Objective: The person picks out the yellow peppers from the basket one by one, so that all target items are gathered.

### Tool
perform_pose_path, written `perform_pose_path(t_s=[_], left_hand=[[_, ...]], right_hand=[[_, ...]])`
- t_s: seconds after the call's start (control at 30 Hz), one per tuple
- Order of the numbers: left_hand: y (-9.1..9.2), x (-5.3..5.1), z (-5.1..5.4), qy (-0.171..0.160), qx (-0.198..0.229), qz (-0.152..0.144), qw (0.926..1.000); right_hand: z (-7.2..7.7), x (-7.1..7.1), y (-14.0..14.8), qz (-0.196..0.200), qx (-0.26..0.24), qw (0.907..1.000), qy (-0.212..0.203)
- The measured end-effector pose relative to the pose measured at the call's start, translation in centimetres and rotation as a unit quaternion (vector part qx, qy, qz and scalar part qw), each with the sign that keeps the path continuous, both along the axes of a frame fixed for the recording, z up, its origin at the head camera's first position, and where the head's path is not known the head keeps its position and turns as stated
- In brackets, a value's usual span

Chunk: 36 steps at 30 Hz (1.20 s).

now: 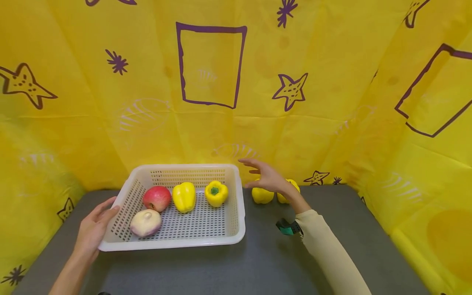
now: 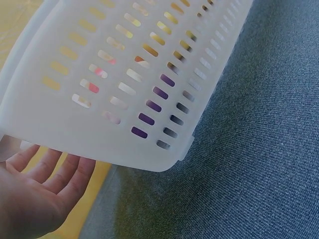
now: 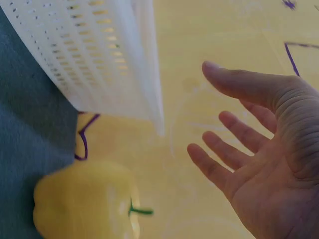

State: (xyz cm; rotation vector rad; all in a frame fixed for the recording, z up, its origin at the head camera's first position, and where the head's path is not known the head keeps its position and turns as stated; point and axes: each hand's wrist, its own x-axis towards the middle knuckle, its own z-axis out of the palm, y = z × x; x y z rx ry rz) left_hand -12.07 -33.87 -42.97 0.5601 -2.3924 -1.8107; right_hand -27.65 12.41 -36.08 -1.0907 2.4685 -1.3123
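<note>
On the grey surface [image 1: 258,270], left of centre: white basket [image 1: 171,245], mouth upward, set lengthwise from left to right before yellow printed cloth [image 1: 332,53]. Gripped at the left rim by the left hand [image 1: 93,226]; just off the right rim, right hand [image 1: 268,178] with thumb and fingers spread wide. Inside, toward the left, red fruit [image 1: 157,198] behind purple-and-white turnip [image 1: 146,223]; farther right, two yellow peppers [image 1: 184,197], spaced apart, the rightmost with green stem [image 1: 214,190] toward the camera. Beyond the right end, two more yellow peppers [image 1: 262,196], partly hidden by right hand and forearm [image 1: 328,246].
</note>
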Motion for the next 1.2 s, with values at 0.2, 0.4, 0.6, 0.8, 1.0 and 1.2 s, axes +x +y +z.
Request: perform_pose_path(t_s=[0.2,0.4,0.6,0.8,1.0,1.2], left_hand=[[-0.1,-0.2,0.3,-0.001,-0.001,-0.012,0.9999],[-0.1,-0.2,0.0,0.004,0.0,-0.008,1.0],[-0.2,-0.3,0.1,0.005,0.007,-0.005,0.9999],[-0.1,0.0,-0.1,0.01,0.029,-0.005,0.9995],[0.2,-0.1,-0.1,0.004,0.011,-0.004,0.9999],[-0.1,0.0,-0.1,0.009,0.006,-0.003,0.9999]], right_hand=[[0.4,-0.2,-2.9,0.008,0.045,0.9988,0.019],[0.6,-0.6,-5.2,0.032,0.071,0.9967,0.022],[-0.1,-1.0,-6.9,0.05,0.109,0.9924,0.028],[-1.7,-1.0,-8.3,0.059,0.185,0.9787,0.066],[-2.8,-0.9,-9.1,0.072,0.257,0.9579,0.107],[-3.1,-0.8,-10.2,0.072,0.348,0.9223,0.152]])
